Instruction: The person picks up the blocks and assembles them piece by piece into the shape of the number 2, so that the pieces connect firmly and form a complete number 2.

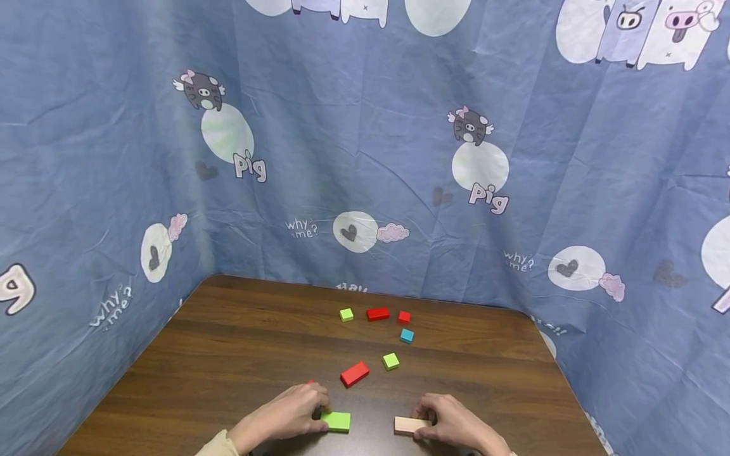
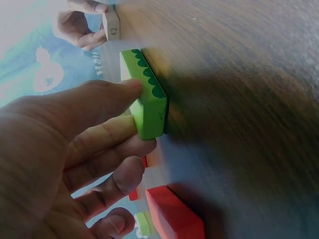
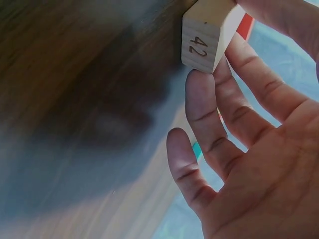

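At the table's near side my left hand (image 1: 291,410) pinches a long green block (image 1: 338,422) between thumb and fingers. Dark green scallops run along the side of that block in the left wrist view, and it lies on or just above the wood. To the right, my right hand (image 1: 450,421) pinches a plain wooden block (image 1: 405,425). Its end carries the number 42 in the right wrist view. A gap separates the two held blocks. Beyond the left hand lies a red block (image 1: 355,374); another bit of red is mostly hidden behind that hand.
Farther back on the brown table (image 1: 245,342) lie a small green block (image 1: 390,361), a blue block (image 1: 407,335), a small red block (image 1: 404,317), a longer red block (image 1: 377,314) and another green block (image 1: 346,315). A blue patterned curtain (image 1: 342,158) surrounds the table's back and sides.
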`<action>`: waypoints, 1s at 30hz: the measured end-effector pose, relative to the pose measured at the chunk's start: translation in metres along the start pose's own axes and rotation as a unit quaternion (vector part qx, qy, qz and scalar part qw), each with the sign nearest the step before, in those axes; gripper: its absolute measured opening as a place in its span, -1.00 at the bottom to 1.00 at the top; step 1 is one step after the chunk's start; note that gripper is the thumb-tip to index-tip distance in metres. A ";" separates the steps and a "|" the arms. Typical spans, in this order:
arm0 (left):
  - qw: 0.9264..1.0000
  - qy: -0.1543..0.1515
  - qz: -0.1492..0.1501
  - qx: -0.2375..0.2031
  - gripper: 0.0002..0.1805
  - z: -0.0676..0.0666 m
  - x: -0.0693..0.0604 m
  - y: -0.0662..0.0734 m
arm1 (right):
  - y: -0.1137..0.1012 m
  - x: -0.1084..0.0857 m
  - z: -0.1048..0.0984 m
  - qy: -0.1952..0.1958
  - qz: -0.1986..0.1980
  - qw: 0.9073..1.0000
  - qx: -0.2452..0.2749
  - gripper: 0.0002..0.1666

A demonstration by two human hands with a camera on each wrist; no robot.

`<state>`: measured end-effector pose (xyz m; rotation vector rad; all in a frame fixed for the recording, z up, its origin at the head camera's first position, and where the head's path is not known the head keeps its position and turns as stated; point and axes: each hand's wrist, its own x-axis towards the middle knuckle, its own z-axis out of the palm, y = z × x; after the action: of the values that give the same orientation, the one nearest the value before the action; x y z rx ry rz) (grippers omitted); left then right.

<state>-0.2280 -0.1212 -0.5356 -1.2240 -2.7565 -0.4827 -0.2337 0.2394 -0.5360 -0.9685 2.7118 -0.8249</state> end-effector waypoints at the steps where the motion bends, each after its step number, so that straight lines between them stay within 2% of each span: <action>1: 1.000 0.001 0.001 0.001 -0.81 0.000 0.000 0.000 | -0.001 0.001 0.000 0.000 -0.001 1.000 -0.001 -0.73; 16: 1.000 0.005 0.008 0.006 -0.81 0.003 -0.002 0.001 | -0.019 0.024 0.015 -0.012 -0.029 0.999 -0.013 -0.72; 30: 1.000 -0.005 -0.006 0.008 -0.81 0.000 0.001 0.001 | -0.031 0.044 0.026 -0.016 -0.060 0.997 -0.050 -0.73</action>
<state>-0.2274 -0.1197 -0.5353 -1.2111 -2.7725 -0.4561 -0.2431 0.1808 -0.5387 -1.1649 2.7123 -0.6907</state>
